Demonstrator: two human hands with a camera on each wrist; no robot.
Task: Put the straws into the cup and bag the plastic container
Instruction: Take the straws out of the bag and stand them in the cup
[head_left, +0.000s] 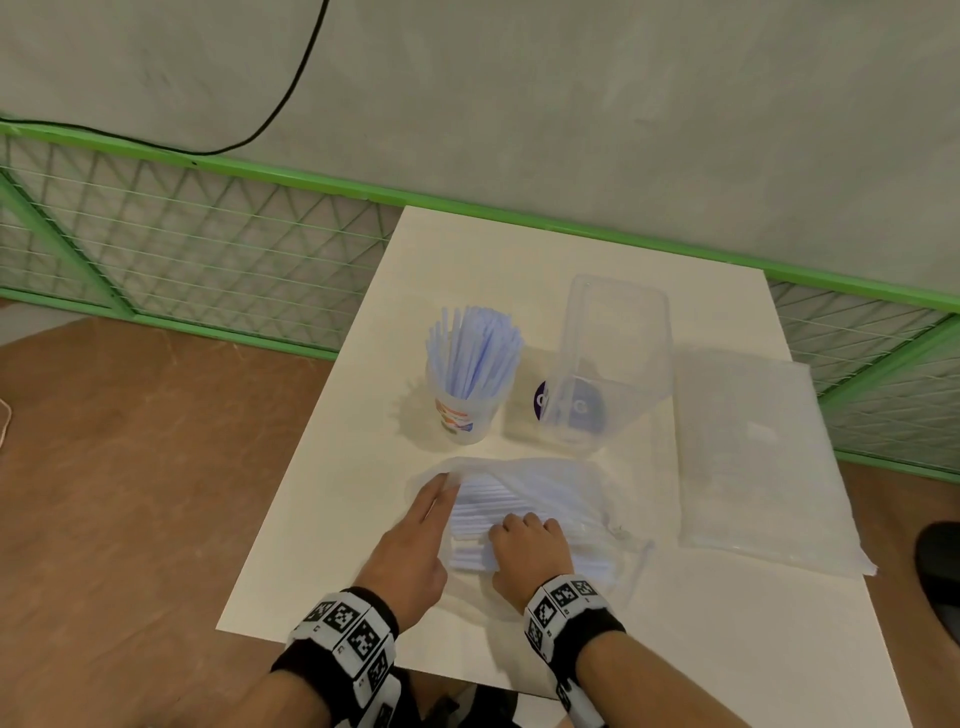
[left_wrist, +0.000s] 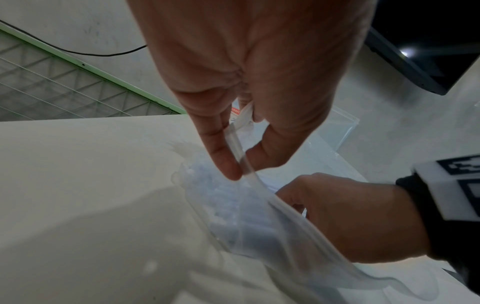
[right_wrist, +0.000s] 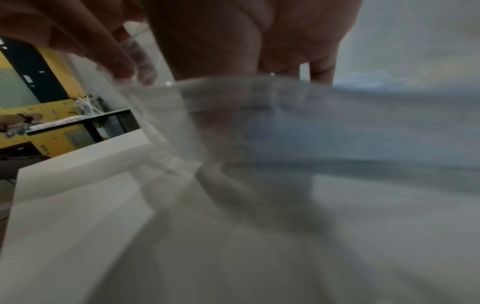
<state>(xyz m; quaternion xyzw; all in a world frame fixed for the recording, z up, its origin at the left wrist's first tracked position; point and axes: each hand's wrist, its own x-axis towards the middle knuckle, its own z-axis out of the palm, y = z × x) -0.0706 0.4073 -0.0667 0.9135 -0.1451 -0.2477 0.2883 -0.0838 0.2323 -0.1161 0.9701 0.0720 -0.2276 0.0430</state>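
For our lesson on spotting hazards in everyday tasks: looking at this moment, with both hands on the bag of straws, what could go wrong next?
1. The left hand pinches only the thin rim of the straw bag while the right hand grips the straws; the loose bundle could spill over the table.
2. The cup looks already packed with straws, so pushing more in might tip it.
3. The plastic container stands close beside the cup and could be knocked.

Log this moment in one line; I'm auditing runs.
left hand: pinches straw bag rim | right hand: grips straws inside | cup: part-filled
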